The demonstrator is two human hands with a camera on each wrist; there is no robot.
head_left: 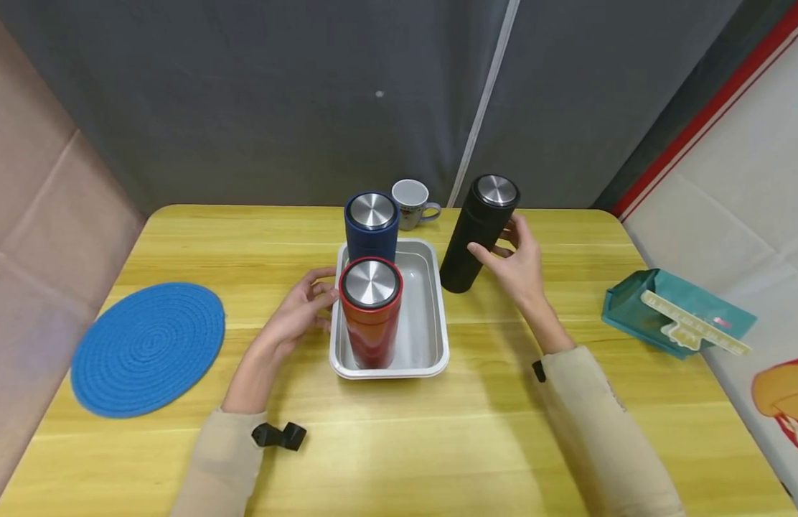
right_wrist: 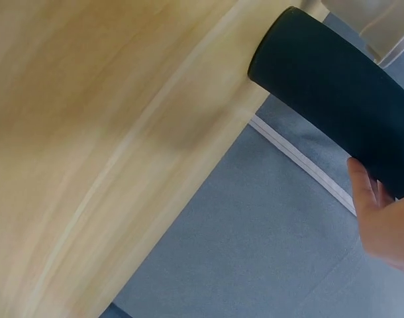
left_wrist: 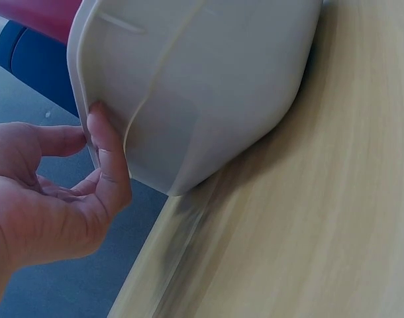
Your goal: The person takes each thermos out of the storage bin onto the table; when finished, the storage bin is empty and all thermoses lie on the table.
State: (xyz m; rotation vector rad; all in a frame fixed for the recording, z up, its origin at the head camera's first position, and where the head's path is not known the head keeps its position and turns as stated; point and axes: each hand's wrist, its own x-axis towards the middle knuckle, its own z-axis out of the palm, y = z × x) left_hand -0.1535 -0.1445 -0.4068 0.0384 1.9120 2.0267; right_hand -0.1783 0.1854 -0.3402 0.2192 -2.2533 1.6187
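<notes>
1. Right hand (head_left: 518, 262) wraps its fingers around the black flask (head_left: 479, 231), upright on the table (head_left: 502, 445) right of the tray (head_left: 438, 337).
2. Left hand (head_left: 298, 310), fingers relaxed, touches the tray's left rim beside the red flask (head_left: 370, 312).

The table (head_left: 476, 431) is smooth, pale wood-grain with a slight sheen. On it, the tray (head_left: 438, 316) looks like brushed metal — matt grey. The black flask (head_left: 473, 240) is matt, its cap shiny steel; the blue mat (head_left: 147, 348) near the left edge is coiled, woven cord.

Black flask (right_wrist: 334, 126) on table (right_wrist: 89, 132) — fingers (right_wrist: 371, 199) touching it.
</notes>
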